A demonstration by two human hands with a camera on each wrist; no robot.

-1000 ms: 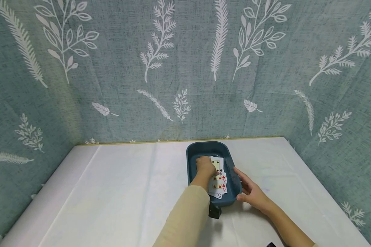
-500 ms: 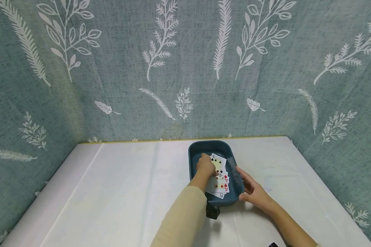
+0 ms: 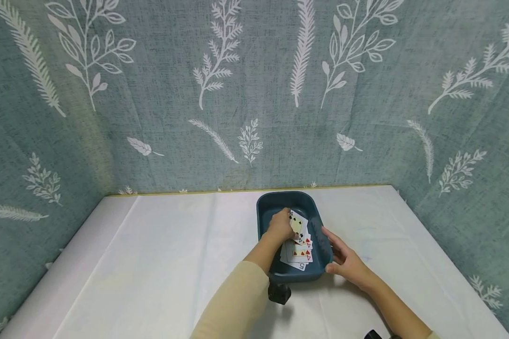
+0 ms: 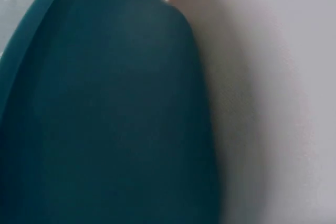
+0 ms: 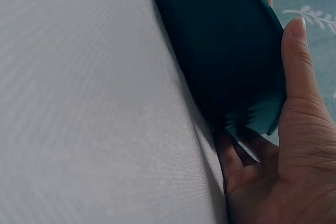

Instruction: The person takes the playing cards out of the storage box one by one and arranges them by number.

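Observation:
A dark teal tray [image 3: 294, 278] sits on the white table, with several overlapping playing cards [image 3: 299, 254] face up inside it. My left hand [image 3: 281, 225] reaches into the tray and pinches a tilted playing card with black pips [image 3: 297, 223]; some fingertips are hidden. My right hand [image 3: 349, 268] holds the tray's right side, thumb near the front corner and fingers along the wall. In the right wrist view, the right hand [image 5: 283, 166] has its thumb along the rim and its fingers low against the tray [image 5: 220, 51]. The left wrist view is mostly the tray's outside wall [image 4: 121, 103].
A white cloth [image 3: 152, 263] covers the table. Blue-green leaf-patterned fabric [image 3: 165, 94] stands at the back and on both sides. A black wrist-worn camera [image 3: 279, 293] juts out under the left forearm, in front of the tray.
The black-pip card has turned to a tilt beneath my left hand, which has shifted slightly. The left forearm has swung left, baring more of the cards and tray front. My right hand stays put.

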